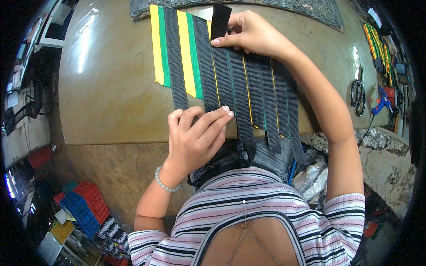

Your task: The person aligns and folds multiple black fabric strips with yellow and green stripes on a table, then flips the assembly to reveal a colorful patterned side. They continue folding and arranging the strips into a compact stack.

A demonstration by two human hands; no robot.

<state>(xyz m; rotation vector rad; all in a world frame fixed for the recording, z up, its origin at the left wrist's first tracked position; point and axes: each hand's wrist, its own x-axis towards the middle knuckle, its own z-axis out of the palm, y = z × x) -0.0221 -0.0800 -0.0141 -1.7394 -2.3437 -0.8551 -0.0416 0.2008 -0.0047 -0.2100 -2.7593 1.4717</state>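
Note:
Side by side on the table lie several black woven webbing straps (260, 88), with yellow and green bands (186, 48) showing at the left and thin yellow and green lines between the straps. My right hand (248, 33) is closed at the far edge, pinching a black strap whose end (220, 20) stands up past my thumb. My left hand (198, 135) is at the near end of the straps, its leading fingertips pressed together on a black strap. Its thumb is mostly hidden. Loose strap ends (245, 131) hang over the table's front edge.
Black-handled scissors (357, 95) lie on the table (106, 97) at the right, near a blue glue gun (381, 103) with a cord. A dark worn slab (293, 11) lies at the back. Striped straps (379, 51) sit far right; red and blue woven pieces (86, 206) are lower left.

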